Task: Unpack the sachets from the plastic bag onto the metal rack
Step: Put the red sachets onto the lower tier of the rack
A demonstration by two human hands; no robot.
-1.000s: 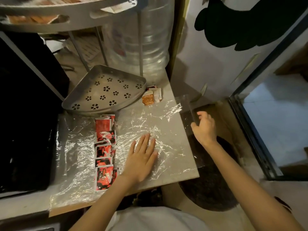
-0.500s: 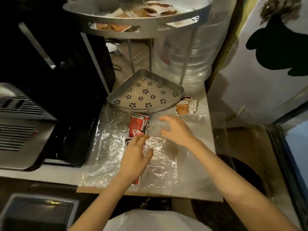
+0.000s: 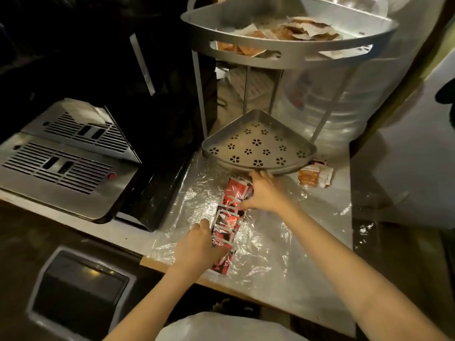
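- Pale counter (image 3: 327,247) under a crinkled clear plastic bag (image 3: 266,244), metal rack (image 3: 258,148) at its back.
- Left of rack: black appliance, steel grille (image 3: 61,161).
- Right of rack: orange sachets (image 3: 314,175).
- Below rack: red sachets (image 3: 230,217) inside bag; left hand (image 3: 199,247) and right hand (image 3: 266,193) both grasping them.

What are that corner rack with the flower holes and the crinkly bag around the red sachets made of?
The rack's lower shelf looks like brushed metal, perhaps steel or aluminium: dull grey sheen, punched flower holes. The plastic bag appears to be thin clear film: it wrinkles, glints, and the red sachets show through. The sachets themselves look like glossy printed foil or plastic; which one is unclear.
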